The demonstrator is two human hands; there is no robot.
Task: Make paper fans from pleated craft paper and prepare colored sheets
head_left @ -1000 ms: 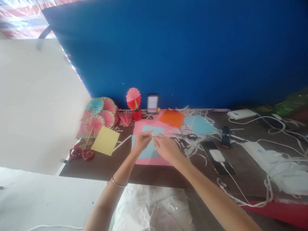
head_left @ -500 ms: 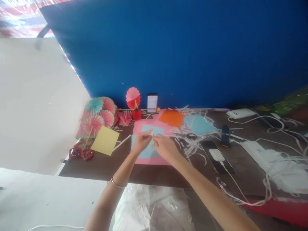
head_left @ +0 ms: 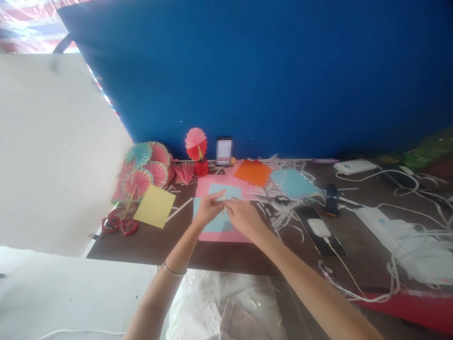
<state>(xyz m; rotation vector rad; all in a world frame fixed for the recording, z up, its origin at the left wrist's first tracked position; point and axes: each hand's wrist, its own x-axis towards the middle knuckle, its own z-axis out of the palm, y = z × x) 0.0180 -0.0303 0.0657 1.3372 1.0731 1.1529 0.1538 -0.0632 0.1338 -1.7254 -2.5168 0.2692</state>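
My left hand [head_left: 211,206] and my right hand [head_left: 241,212] meet fingertip to fingertip over light blue paper sheets [head_left: 214,226], which lie on a larger pink sheet [head_left: 226,237]. Both hands are closed in a pinch. A small, thin yellowish piece [head_left: 223,212] shows just below the fingertips; it is too small and blurred for me to name. My fingers hide most of whatever is between them. Left of my hands lies a square yellow sheet [head_left: 155,206]. An orange sheet [head_left: 252,173] rests beyond my right hand.
Folded paper fans [head_left: 145,165] pile up at the left, near red-handled scissors [head_left: 119,224]. A pink and red paper fan [head_left: 196,144] stands in a red holder. White paper scraps [head_left: 285,218], a phone [head_left: 336,243], a power strip [head_left: 382,231] and cables lie to the right.
My hands stay pinched together in nearly the same place. Less of the yellowish piece shows below my fingertips now.
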